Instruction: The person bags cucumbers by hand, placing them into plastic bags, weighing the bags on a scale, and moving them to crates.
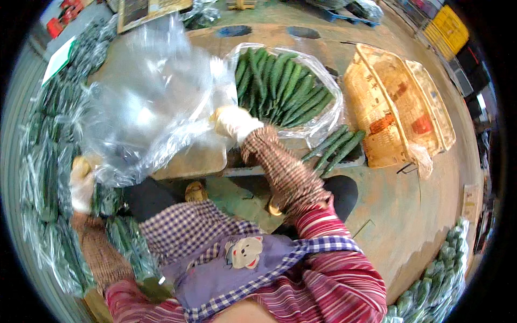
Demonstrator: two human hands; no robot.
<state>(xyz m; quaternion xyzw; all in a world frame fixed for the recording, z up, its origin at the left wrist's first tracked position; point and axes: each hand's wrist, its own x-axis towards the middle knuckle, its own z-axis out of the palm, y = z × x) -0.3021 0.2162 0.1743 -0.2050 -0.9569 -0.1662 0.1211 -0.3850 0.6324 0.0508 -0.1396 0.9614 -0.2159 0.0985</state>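
Note:
A large clear plastic bag [148, 107] is spread out between my hands, puffed and blurred by motion. My left hand [82, 183], in a pale glove, is closed on its near left edge. My right hand [237, 124], also gloved, grips the bag's right side. Just beyond my right hand lie green cucumbers [291, 89], fanned out in a round container lined with clear plastic film [334, 116]. Several loose cucumbers [336, 148] rest to the right of my right forearm.
Two worn yellow-orange plastic crates [377, 107] stand on the right. Bagged cucumbers [48, 177] are piled along my left side, and more bagged produce [436, 280] lies at the lower right. A yellow basket [451, 32] is at the far right.

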